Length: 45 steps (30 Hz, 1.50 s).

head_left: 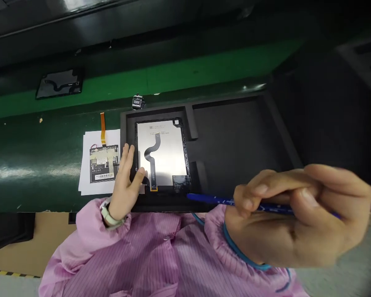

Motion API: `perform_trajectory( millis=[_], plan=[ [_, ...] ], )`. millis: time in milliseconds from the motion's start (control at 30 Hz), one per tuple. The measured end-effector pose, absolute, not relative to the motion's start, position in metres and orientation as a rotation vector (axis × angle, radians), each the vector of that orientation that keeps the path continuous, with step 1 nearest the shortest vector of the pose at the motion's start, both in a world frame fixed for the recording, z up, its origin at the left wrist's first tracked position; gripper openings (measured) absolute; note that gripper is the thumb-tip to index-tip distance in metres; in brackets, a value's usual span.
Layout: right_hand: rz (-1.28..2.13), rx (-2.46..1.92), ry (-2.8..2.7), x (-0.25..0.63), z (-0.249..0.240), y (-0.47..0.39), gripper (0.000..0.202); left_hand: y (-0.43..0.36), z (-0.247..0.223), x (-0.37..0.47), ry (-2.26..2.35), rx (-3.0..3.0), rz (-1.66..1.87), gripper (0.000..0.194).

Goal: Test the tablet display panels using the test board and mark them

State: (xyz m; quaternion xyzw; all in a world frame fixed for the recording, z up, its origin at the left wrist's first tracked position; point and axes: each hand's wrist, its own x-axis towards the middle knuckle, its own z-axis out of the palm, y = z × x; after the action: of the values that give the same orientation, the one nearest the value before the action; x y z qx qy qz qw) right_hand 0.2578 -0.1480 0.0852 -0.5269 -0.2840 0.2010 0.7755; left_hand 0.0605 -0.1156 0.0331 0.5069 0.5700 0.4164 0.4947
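A display panel (170,156) with a silver back and a curved black flex cable (152,165) lies in a black foam tray (235,136). My left hand (126,185), fingers spread, rests at the panel's left edge and the tray's rim. Large in the foreground at the right, my right hand (309,210) is closed around a blue pen-like tool (207,199), whose tip points left, near the panel's lower right corner. Left of the tray, a circuit board with a battery (102,165) and an orange flex cable (103,128) lies on white paper (85,177).
A small counter-like device (137,102) sits behind the tray's left part. Another dark panel (60,83) lies at the back left of the green table (34,144). Black foam pieces (10,227) are below the table at the left.
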Motion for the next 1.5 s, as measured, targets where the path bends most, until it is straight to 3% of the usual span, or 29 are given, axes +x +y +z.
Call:
perform_trajectory(
  millis=[200, 333, 400, 500, 667, 800, 867, 1033, 1167, 1500],
  plan=[
    [0.779, -1.112, -0.687, 0.238, 0.076, -0.178, 0.048, -0.172, 0.043, 0.082, 0.952, 1.788, 0.583, 0.026],
    [1.044, -1.152, -0.94, 0.231, 0.055, -0.183, 0.028, -0.185, 0.027, 0.085, 0.974, 1.932, 0.634, 0.044],
    [1.19, -1.145, -1.065, 0.231, 0.044, -0.185, 0.035, -0.185, 0.027, 0.082, 0.938, 1.933, 0.629, 0.044],
    [1.256, -1.186, -0.964, 0.226, 0.034, -0.19, 0.049, -0.184, 0.036, 0.078, 0.881, 1.788, 0.54, 0.047],
    [1.275, -1.188, -0.692, 0.233, 0.042, -0.182, 0.053, -0.183, 0.048, 0.071, 0.725, 1.179, 0.364, 0.053],
    [0.869, -1.135, -0.471, 0.28, 0.06, -0.157, 0.048, -0.184, 0.04, 0.052, 0.494, 0.559, 0.226, 0.053],
    [0.706, -1.16, -0.556, 0.297, 0.063, -0.15, 0.046, -0.185, 0.033, 0.045, 0.641, 0.668, 0.393, 0.052],
    [1.103, -1.303, -0.967, 0.268, 0.037, -0.155, 0.029, -0.175, 0.017, 0.049, 1.209, 1.703, 0.88, 0.035],
    [1.127, -1.486, -1.174, 0.237, 0.009, -0.159, 0.007, -0.165, 0.007, 0.056, 1.473, 1.923, 0.955, 0.03],
    [1.165, -1.614, -1.349, 0.235, 0.002, -0.157, 0.029, -0.165, 0.003, 0.059, 1.528, 2.108, 0.879, 0.026]
  ],
)
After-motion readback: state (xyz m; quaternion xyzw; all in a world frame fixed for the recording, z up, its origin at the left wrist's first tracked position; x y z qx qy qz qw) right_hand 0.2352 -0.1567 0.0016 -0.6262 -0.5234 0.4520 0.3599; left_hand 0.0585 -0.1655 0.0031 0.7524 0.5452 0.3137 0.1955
